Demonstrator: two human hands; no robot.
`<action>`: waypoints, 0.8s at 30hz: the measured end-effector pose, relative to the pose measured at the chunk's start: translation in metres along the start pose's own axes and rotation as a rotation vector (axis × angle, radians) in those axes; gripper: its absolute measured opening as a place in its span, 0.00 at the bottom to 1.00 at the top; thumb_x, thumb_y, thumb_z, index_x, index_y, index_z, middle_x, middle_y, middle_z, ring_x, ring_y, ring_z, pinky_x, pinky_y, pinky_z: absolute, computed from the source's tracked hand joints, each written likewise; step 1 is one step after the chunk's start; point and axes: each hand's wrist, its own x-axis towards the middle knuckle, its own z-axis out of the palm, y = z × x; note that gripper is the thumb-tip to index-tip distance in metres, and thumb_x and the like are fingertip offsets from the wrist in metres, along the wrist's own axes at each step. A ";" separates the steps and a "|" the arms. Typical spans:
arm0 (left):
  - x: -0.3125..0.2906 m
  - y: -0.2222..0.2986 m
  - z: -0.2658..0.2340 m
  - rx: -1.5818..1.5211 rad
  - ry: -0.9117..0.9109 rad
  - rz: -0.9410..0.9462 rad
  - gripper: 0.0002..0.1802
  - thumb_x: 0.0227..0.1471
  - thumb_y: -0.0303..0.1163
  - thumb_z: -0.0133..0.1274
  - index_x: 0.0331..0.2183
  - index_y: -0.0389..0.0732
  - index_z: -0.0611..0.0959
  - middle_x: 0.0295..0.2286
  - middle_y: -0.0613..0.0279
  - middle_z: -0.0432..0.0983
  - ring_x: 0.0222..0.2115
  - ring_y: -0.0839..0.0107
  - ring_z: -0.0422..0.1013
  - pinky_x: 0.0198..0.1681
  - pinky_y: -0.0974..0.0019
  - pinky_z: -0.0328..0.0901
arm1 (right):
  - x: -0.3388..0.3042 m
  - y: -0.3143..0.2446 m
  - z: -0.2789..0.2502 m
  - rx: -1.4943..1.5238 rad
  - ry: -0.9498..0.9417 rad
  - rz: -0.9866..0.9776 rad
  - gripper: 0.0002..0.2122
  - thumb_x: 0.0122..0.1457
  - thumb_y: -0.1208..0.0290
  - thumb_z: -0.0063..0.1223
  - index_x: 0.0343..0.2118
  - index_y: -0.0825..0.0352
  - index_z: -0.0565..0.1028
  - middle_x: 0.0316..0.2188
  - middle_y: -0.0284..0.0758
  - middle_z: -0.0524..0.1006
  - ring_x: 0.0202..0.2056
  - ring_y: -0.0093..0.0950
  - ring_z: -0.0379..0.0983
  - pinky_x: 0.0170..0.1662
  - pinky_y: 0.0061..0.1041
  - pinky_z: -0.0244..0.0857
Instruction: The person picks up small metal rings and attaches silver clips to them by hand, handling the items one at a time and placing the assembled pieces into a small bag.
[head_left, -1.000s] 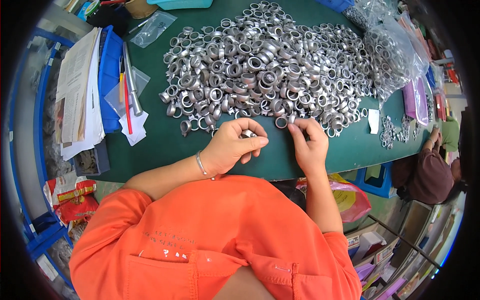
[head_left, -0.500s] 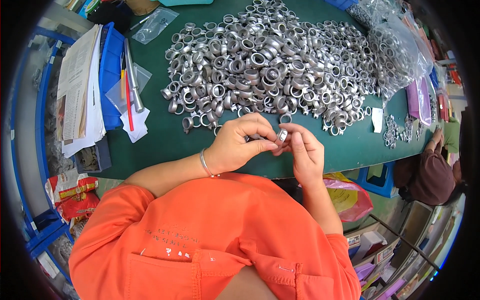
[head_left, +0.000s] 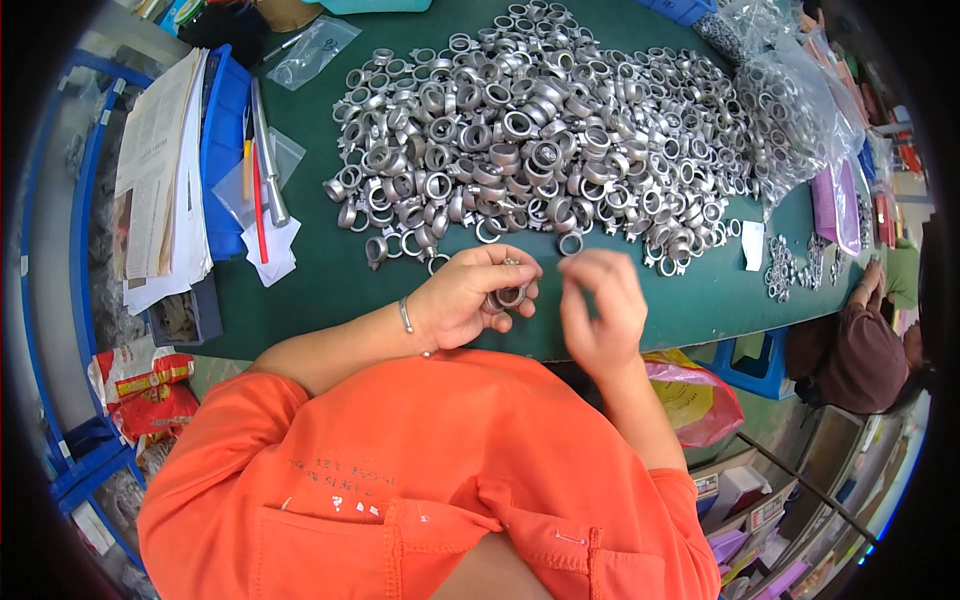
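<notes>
My left hand, with a bracelet at its wrist, has its fingers wrapped round a grey metal ring clamp. The ring's opening shows between thumb and fingers. Whether a second one lies behind it in the palm is hidden. To its right my right hand is raised and apart from the left, its fingertips smeared by motion. Just beyond those fingertips a single ring clamp lies on the green table. Past both hands spreads a big heap of similar metal ring clamps.
At the left stand a blue tray and papers, beside a red pen. Right of the heap are a clear bag of clamps, a white slip and small metal parts. Another person sits at the far right.
My hands have moved apart. The left has turned, so the ring in it shows its opening. My right hand has let go of the metal piece both were handling.
</notes>
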 end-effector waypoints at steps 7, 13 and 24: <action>-0.006 0.002 0.012 0.246 0.112 0.101 0.07 0.48 0.27 0.53 0.32 0.35 0.75 0.25 0.62 0.72 0.25 0.74 0.71 0.19 0.75 0.65 | -0.010 0.026 0.001 -0.033 -0.138 0.259 0.06 0.42 0.80 0.58 0.26 0.68 0.73 0.22 0.34 0.70 0.25 0.31 0.66 0.29 0.26 0.60; -0.006 0.005 0.016 0.343 0.058 0.198 0.08 0.49 0.26 0.53 0.31 0.32 0.76 0.24 0.61 0.73 0.23 0.77 0.70 0.17 0.79 0.62 | -0.010 0.002 -0.004 0.373 -0.154 0.323 0.06 0.44 0.81 0.58 0.26 0.69 0.74 0.23 0.33 0.72 0.25 0.25 0.68 0.28 0.20 0.62; -0.010 0.007 0.024 0.665 0.014 0.449 0.02 0.46 0.22 0.54 0.27 0.34 0.79 0.28 0.63 0.70 0.22 0.79 0.69 0.17 0.80 0.61 | -0.021 -0.004 -0.009 0.882 -0.096 0.616 0.09 0.55 0.77 0.49 0.38 0.72 0.67 0.29 0.34 0.73 0.31 0.21 0.70 0.33 0.20 0.66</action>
